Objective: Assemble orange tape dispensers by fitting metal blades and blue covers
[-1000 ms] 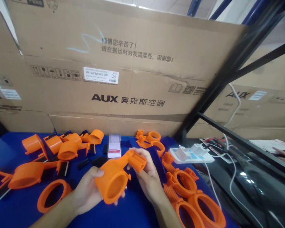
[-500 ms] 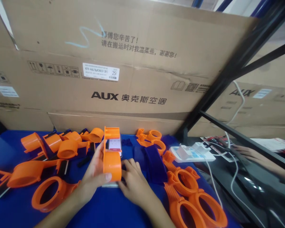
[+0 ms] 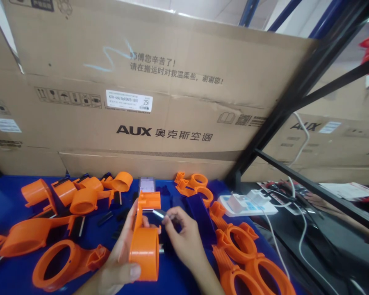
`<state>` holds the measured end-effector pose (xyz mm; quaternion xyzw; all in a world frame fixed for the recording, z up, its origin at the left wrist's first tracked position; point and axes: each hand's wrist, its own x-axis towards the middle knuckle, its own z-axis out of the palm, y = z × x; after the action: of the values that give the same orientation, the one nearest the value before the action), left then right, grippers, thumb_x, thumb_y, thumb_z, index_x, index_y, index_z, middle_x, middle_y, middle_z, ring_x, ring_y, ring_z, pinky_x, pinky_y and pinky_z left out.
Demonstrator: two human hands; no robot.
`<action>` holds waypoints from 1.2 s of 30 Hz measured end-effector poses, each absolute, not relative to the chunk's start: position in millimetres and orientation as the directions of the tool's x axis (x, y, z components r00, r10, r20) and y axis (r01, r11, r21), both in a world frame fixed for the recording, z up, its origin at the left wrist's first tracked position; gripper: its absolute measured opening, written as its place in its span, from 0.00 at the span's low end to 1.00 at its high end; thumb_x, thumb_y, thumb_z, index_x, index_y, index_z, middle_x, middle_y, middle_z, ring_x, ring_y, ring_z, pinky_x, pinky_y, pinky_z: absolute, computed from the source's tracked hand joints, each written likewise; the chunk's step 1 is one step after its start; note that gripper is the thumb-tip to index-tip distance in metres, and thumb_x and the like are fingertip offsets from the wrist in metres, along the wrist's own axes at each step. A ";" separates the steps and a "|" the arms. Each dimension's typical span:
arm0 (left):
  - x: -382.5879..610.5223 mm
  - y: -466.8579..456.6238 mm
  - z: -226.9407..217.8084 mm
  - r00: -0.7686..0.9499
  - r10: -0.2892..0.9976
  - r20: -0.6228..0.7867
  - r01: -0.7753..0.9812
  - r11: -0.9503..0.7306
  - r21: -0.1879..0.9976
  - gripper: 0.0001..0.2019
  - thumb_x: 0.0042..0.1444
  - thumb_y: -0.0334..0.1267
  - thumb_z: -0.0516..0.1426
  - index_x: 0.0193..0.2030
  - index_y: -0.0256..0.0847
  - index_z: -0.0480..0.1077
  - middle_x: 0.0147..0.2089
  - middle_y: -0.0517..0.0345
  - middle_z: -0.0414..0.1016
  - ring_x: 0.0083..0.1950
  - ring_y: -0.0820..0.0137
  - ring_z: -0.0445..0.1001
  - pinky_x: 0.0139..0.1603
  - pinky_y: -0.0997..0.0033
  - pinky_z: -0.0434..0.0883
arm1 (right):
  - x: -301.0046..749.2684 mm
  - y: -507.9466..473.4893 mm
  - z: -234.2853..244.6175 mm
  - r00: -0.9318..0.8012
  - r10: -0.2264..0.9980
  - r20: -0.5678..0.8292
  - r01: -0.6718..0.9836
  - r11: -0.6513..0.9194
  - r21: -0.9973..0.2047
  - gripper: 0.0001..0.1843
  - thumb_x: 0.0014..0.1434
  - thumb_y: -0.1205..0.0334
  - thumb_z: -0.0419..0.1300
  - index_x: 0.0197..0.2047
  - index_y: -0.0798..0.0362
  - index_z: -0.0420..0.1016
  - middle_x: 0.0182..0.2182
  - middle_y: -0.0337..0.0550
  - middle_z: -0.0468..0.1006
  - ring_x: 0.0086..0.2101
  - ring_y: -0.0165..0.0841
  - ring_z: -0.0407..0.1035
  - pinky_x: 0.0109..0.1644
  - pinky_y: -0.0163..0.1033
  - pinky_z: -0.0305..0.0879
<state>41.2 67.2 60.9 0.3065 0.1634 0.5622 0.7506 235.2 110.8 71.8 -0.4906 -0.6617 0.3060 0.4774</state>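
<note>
My left hand (image 3: 119, 258) is wrapped round an orange plastic tape dispenser frame (image 3: 144, 254), held upright with its ring toward me. My right hand (image 3: 184, 235) pinches a small shiny silver metal piece (image 3: 159, 214) close to the right side of that frame, near its upper end. Whether the metal touches the frame I cannot tell. Behind the frame, a phone (image 3: 146, 184) with a lit screen lies partly hidden. Dark blue plastic pieces (image 3: 199, 217) lie just beyond my right hand.
Several dispensers with black-edged parts (image 3: 86, 200) crowd the left of the blue table. More orange frames (image 3: 240, 241) lie at the right. A white power strip (image 3: 246, 205) with cables sits by the black rack post (image 3: 264, 119). Cardboard boxes (image 3: 172, 94) wall the back; another person's hand (image 3: 320, 200) is far right.
My right hand has risen from low behind the frame and now shows a silver metal piece in its pinch. My left hand has lowered the dispenser frame slightly and tilted it.
</note>
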 end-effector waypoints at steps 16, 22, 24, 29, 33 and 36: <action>34.6 107.9 32.2 0.324 0.943 -0.079 -0.614 0.273 0.740 0.20 0.58 0.54 0.65 0.29 0.42 0.67 0.20 0.64 0.70 0.22 0.70 0.72 0.29 0.70 0.71 | 234.5 111.0 79.4 0.041 0.980 0.195 -0.246 0.199 -0.949 0.17 0.62 0.51 0.68 0.34 0.48 0.65 0.33 0.39 0.78 0.29 0.32 0.72 0.37 0.38 0.71; 32.1 114.0 29.5 0.351 0.928 -0.123 -0.549 0.311 0.776 0.20 0.54 0.56 0.67 0.34 0.42 0.69 0.20 0.63 0.72 0.21 0.68 0.73 0.27 0.69 0.71 | 229.7 110.1 79.2 0.052 0.987 0.151 -0.310 0.159 -0.937 0.19 0.62 0.52 0.68 0.42 0.46 0.59 0.34 0.37 0.80 0.23 0.29 0.71 0.28 0.34 0.66; 32.4 114.1 29.5 0.348 0.929 -0.126 -0.531 0.306 0.790 0.20 0.54 0.55 0.67 0.36 0.42 0.70 0.19 0.63 0.72 0.21 0.67 0.73 0.27 0.69 0.71 | 228.9 109.0 80.4 0.055 0.987 0.151 -0.290 0.160 -0.943 0.22 0.62 0.53 0.68 0.50 0.45 0.60 0.36 0.38 0.81 0.24 0.28 0.70 0.29 0.33 0.66; 35.5 109.2 32.8 0.277 0.953 -0.123 -0.544 0.261 0.798 0.18 0.55 0.52 0.67 0.40 0.43 0.69 0.20 0.65 0.72 0.20 0.70 0.73 0.26 0.72 0.71 | 229.8 106.6 83.2 0.009 0.989 0.150 -0.156 0.150 -0.976 0.25 0.62 0.51 0.68 0.59 0.48 0.68 0.37 0.43 0.82 0.29 0.32 0.72 0.36 0.37 0.69; 38.9 106.0 36.1 0.238 0.961 -0.139 -0.556 0.252 0.792 0.18 0.55 0.52 0.67 0.41 0.43 0.69 0.20 0.67 0.71 0.20 0.72 0.71 0.25 0.74 0.70 | 231.5 104.2 86.2 -0.018 0.974 0.228 0.058 0.229 -0.972 0.17 0.66 0.47 0.63 0.45 0.51 0.81 0.34 0.46 0.81 0.41 0.42 0.75 0.51 0.47 0.70; 41.5 104.6 35.7 0.179 0.976 -0.121 -0.571 0.203 0.795 0.17 0.56 0.52 0.67 0.42 0.43 0.69 0.20 0.68 0.70 0.19 0.73 0.71 0.23 0.76 0.68 | 232.3 102.3 86.3 -0.030 0.968 0.247 0.093 0.249 -0.964 0.17 0.66 0.45 0.61 0.45 0.49 0.83 0.36 0.45 0.79 0.46 0.44 0.73 0.55 0.47 0.68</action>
<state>41.5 104.6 35.7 0.3089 0.3278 0.5504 0.7030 232.3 102.3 86.3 -0.4524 -0.5866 0.4133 0.5295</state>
